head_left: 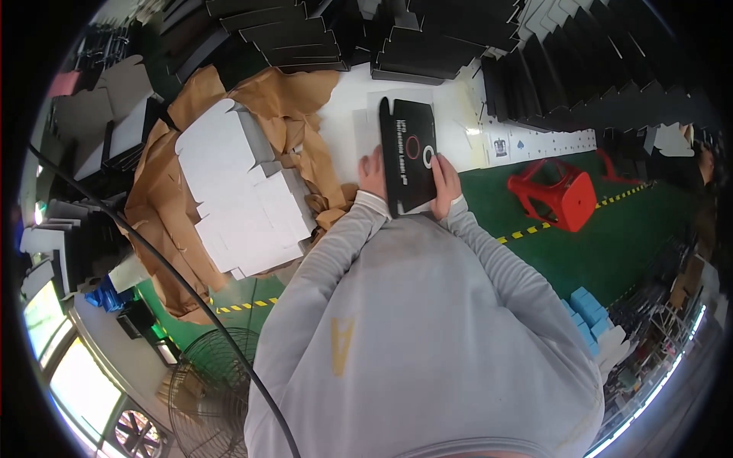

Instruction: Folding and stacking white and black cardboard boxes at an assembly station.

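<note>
A flat black carton with a red ring and a white ring printed on it lies on the white table. My left hand grips its left edge and my right hand grips its right edge near the lower corner. Both grey sleeves come up from below. The carton's near end is partly hidden between my wrists.
A stack of flat white carton blanks lies on crumpled brown paper to the left. Rows of folded black cartons fill the far table and right side. A red plastic stool stands on the green floor; a fan lower left.
</note>
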A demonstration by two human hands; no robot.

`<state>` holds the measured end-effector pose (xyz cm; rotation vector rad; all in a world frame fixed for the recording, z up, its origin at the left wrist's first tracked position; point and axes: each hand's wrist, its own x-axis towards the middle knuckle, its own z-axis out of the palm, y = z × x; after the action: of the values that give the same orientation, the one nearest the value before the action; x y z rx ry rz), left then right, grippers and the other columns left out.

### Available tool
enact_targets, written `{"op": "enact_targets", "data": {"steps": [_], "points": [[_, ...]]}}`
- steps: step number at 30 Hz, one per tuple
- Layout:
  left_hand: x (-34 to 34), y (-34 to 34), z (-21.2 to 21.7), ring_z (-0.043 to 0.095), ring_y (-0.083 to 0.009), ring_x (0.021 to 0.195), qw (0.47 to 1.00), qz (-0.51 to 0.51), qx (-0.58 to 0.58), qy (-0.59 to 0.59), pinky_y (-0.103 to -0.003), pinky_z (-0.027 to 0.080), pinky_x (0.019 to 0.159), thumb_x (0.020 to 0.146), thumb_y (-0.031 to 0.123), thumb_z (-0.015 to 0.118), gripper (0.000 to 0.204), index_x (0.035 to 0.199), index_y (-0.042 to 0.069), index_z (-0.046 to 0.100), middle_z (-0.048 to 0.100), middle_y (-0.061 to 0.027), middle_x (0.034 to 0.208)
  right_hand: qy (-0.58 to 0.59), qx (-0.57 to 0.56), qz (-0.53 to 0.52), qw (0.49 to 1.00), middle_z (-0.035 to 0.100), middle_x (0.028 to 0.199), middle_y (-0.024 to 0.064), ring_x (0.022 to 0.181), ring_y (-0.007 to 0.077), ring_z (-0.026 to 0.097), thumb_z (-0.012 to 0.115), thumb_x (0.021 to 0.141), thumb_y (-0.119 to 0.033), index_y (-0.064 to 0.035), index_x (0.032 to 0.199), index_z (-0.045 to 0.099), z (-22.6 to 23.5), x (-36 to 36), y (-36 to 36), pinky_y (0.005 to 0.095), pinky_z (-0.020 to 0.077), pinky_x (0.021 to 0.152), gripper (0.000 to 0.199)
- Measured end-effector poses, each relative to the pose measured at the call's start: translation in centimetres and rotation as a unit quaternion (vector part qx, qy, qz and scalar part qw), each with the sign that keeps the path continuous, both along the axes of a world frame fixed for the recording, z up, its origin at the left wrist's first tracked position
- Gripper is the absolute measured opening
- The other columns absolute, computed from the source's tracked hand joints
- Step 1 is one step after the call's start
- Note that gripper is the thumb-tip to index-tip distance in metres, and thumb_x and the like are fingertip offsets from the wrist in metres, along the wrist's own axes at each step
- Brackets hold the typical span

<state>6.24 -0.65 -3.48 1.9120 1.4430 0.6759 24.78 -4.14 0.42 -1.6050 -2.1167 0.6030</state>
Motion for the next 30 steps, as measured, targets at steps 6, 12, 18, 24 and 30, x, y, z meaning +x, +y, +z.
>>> {"op": "enact_targets", "data": {"steps": [6,12,18,24,30], "points": [[-0.9,-0.5,2.3,0.036,-0.0364,0.102,0.947,0.272,-0.005,0.173,-0.044,0.032,0.086,0.046,0.039,0.079,0.098,0.123,0.001,0.033,0.036,-0.0219,0.114,0.155,0.009,-0.118,0.981,0.058,0.087,0.0193,0.082,0.0355,0.054,0.048,0.084,-0.019,0.0020,0.094,0.057,-3.3,0.7,-1.3,0.0391,0.0414,0.076,0.025],[-0.5,0.8,1.5,0.041,-0.0364,0.094,0.926,0.362,-0.080,0.074,-0.042,0.036,0.082,0.057,0.017,0.069,0.076,0.123,0.002,0.034,0.040,-0.0203,0.102,0.075,-0.056,-0.134,0.987,0.056,0.094,0.0203,0.085,0.0349,0.054,0.051,0.082,-0.023,0.0030,0.100,0.054,-3.8,0.9,-1.8,0.0397,0.0419,0.076,0.032],[-2.0,0.1,1.9,0.054,-0.0350,0.080,0.974,0.185,-0.110,0.065,-0.043,0.045,0.068,0.070,0.001,0.046,0.065,0.131,0.012,0.027,0.050,-0.0168,0.101,0.056,-0.061,0.114,0.990,0.040,0.123,0.0182,0.113,0.0323,0.038,0.065,0.064,-0.025,-0.0033,0.125,0.040,0.5,2.7,2.0,0.0387,0.0327,0.094,0.069],[-1.5,1.1,2.9,0.056,-0.0328,0.068,0.980,0.073,-0.082,0.164,-0.043,0.046,0.059,0.075,0.012,0.049,0.053,0.126,0.007,0.035,0.054,-0.0151,0.085,0.203,-0.038,0.194,0.959,0.041,0.125,0.0180,0.109,0.0282,0.044,0.053,0.072,-0.016,-0.0029,0.101,0.060,-0.3,6.0,6.9,0.0334,0.0395,0.083,0.032],[-1.0,3.8,0.7,0.049,-0.0241,0.058,0.986,0.137,-0.017,-0.097,-0.030,0.043,0.059,0.082,0.010,0.050,0.027,0.107,0.001,0.054,0.052,-0.0122,0.072,0.489,-0.150,-0.107,0.852,0.057,0.083,0.0086,0.077,0.0163,0.052,0.045,0.086,-0.021,-0.0055,0.107,0.057,-11.1,7.8,9.4,0.0270,0.0411,0.071,0.029]]}}
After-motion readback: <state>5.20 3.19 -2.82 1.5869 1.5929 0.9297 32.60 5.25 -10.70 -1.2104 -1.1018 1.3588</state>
